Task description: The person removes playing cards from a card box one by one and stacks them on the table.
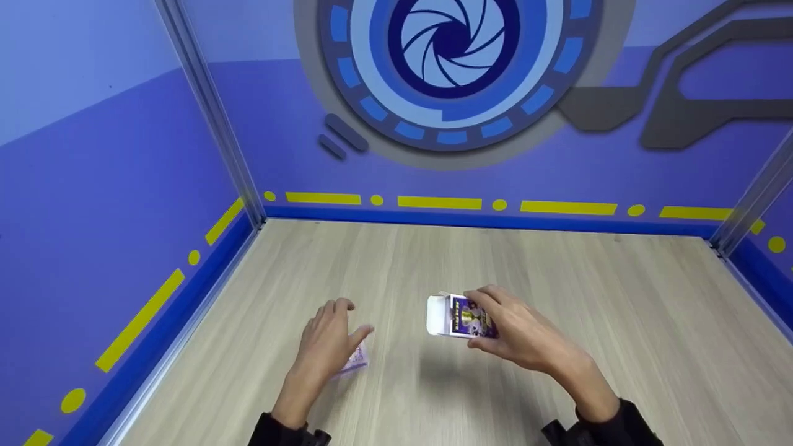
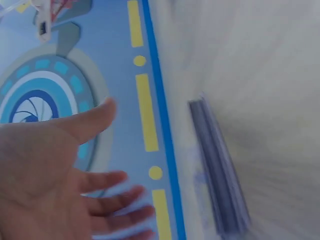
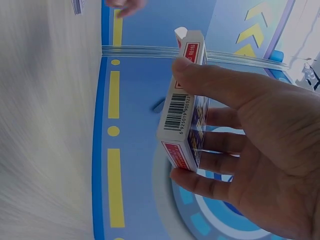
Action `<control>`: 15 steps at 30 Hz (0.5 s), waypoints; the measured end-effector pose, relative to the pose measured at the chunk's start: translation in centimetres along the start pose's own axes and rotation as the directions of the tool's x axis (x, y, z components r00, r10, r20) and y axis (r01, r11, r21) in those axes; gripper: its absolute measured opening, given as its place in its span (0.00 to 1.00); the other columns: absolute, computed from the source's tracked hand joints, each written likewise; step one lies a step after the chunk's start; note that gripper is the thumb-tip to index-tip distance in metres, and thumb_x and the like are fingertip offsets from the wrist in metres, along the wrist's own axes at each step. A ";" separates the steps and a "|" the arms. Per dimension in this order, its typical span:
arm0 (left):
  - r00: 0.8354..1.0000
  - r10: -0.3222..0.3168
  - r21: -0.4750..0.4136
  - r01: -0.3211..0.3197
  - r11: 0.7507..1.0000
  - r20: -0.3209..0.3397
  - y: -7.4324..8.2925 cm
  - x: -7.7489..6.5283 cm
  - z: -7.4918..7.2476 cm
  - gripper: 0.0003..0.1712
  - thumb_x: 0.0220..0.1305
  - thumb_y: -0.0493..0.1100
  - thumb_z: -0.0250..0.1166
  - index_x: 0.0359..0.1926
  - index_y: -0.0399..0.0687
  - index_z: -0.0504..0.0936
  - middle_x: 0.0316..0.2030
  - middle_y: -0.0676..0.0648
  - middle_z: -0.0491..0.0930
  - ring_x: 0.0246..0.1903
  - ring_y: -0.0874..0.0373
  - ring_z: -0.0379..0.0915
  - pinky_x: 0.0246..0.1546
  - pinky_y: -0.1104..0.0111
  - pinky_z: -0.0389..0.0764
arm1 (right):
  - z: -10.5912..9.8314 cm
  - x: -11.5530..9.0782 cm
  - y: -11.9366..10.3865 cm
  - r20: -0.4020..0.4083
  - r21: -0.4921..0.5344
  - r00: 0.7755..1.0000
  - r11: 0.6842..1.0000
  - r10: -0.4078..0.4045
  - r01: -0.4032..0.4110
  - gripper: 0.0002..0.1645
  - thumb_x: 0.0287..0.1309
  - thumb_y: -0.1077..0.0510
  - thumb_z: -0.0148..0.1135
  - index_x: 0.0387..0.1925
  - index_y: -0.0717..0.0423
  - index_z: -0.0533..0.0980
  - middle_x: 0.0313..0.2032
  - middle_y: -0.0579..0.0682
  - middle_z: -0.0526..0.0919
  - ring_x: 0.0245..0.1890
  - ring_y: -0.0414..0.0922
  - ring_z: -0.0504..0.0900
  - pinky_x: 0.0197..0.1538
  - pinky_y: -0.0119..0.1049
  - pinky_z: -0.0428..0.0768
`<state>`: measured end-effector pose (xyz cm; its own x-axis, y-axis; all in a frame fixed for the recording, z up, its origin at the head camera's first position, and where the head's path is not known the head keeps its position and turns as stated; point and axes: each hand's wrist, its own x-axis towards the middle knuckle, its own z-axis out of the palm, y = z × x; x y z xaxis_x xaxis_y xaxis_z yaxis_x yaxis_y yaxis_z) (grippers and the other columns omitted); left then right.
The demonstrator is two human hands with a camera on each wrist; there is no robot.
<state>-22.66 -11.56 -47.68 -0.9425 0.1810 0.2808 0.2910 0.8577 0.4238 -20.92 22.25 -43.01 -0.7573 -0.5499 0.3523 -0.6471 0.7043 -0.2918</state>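
My right hand (image 1: 517, 325) grips a playing-card box (image 1: 474, 319), held over the table with its white end flap (image 1: 437, 314) folded open to the left. The right wrist view shows a barcode on the box's narrow side (image 3: 176, 112), with the thumb on that side and fingers curled round the other. My left hand (image 1: 325, 341) hovers with fingers apart, holding nothing. Under and beside its thumb a stack of playing cards (image 1: 357, 361) lies on the table, partly hidden by the hand. The left wrist view shows the stack's edge (image 2: 217, 170) apart from the fingers.
The pale wood-grain table (image 1: 396, 266) ends at a blue back wall (image 1: 260, 136) with yellow markings. A blue side wall (image 1: 93, 248) stands at the left, joined to the back one by a metal corner post (image 1: 214, 118).
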 end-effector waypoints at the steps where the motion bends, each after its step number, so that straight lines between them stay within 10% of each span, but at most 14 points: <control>1: 0.996 0.046 -0.012 -0.047 0.999 -0.070 0.5 0.1 -0.1 0.22 0.66 0.49 0.73 0.52 0.39 0.80 0.42 0.43 0.80 0.42 0.48 0.79 0.43 0.55 0.81 | 0.0 0.0 0.0 -0.005 -0.001 1.000 1.000 -0.001 0.001 0.43 0.54 0.52 0.81 0.67 0.61 0.72 0.59 0.54 0.77 0.51 0.46 0.79 0.49 0.45 0.83; 7: 0.935 0.213 -0.154 -0.264 0.952 -0.284 4.0 -0.2 -0.4 0.06 0.65 0.40 0.73 0.36 0.49 0.82 0.32 0.54 0.80 0.33 0.61 0.79 0.34 0.65 0.81 | 0.0 0.0 0.0 -0.036 -0.028 0.999 0.999 -0.021 0.020 0.44 0.52 0.50 0.82 0.67 0.58 0.72 0.59 0.53 0.77 0.53 0.46 0.78 0.51 0.46 0.82; 15: 0.953 0.224 -0.466 -0.297 0.834 -0.207 7.3 -1.1 -0.2 0.04 0.70 0.35 0.67 0.43 0.46 0.81 0.37 0.55 0.81 0.35 0.65 0.78 0.35 0.67 0.83 | 0.1 0.1 -0.8 -0.049 -0.063 0.999 0.998 -0.022 0.019 0.45 0.49 0.48 0.84 0.66 0.54 0.73 0.57 0.51 0.77 0.53 0.47 0.76 0.54 0.49 0.80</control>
<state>-19.46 -5.55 -44.73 -0.7988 0.2649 0.5401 0.5987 0.4370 0.6712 -20.50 21.63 -42.84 -0.7376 -0.5425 0.4021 -0.6546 0.7205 -0.2288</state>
